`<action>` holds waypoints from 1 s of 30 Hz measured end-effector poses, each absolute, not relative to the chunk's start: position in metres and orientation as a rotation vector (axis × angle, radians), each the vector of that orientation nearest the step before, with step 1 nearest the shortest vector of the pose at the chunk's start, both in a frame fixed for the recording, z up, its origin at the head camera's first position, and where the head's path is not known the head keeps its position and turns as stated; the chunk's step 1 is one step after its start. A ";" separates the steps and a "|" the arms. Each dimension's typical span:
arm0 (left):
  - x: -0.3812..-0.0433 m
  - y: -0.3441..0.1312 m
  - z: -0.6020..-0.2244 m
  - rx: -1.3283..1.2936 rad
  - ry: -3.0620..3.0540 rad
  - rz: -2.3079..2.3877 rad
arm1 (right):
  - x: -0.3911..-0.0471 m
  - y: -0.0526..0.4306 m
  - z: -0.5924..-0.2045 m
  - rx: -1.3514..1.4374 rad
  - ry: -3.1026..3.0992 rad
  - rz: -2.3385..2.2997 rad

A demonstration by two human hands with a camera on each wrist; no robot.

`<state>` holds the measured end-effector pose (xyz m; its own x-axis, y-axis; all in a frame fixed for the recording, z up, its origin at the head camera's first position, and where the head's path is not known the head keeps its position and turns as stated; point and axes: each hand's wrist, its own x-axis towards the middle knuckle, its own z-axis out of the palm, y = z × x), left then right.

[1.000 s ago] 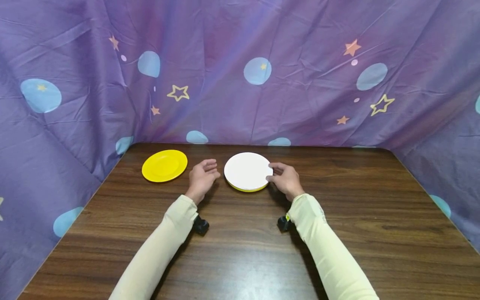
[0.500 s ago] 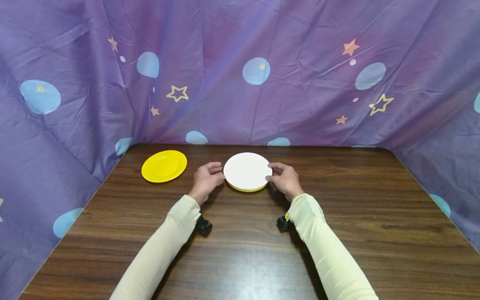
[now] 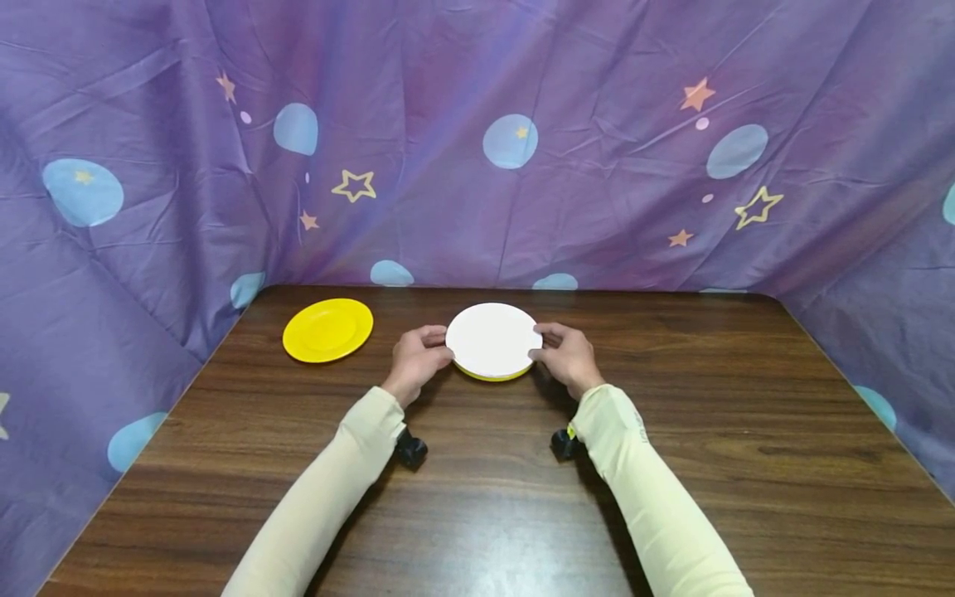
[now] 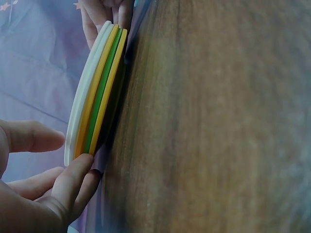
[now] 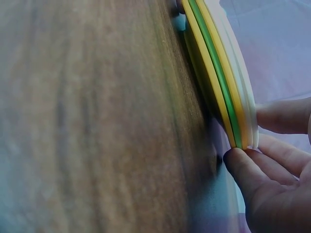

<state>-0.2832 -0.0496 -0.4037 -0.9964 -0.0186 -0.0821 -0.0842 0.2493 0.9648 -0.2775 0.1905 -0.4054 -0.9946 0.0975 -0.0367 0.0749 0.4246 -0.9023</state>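
Note:
A stack of round plates [image 3: 494, 338] is at the far middle of the table in the head view, with a white plate on top. From the side, the left wrist view shows a yellow plate [image 4: 92, 116], a green plate [image 4: 100, 104] and another yellow plate [image 4: 113, 80] beneath the white. My left hand [image 3: 418, 358] grips the stack's left rim between thumb and fingers. On the opposite rim, my right hand [image 3: 569, 356] pinches the plates, with the thumb [image 5: 284, 116] against the white one and fingers lower down. Whether the stack is raised is hard to tell.
To the left of the stack lies a single yellow plate [image 3: 328, 330] on the brown wooden table [image 3: 485, 514]. A purple patterned curtain [image 3: 448, 224] hangs behind the table's back edge and along both sides.
My left hand has moved right, from a short gap beside the stack to its left rim. The right hand and the plates have stayed in place.

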 end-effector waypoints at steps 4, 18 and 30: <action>-0.283 -0.050 -0.403 -0.077 2.543 1.795 | -0.280 0.190 -0.407 -0.161 -2.618 1.687; -0.281 -0.047 -0.401 -0.052 2.619 1.712 | -0.278 0.192 -0.407 -0.169 -2.607 1.686; -0.281 -0.043 -0.398 -0.044 2.667 1.598 | -0.279 0.194 -0.409 -0.163 -2.609 1.692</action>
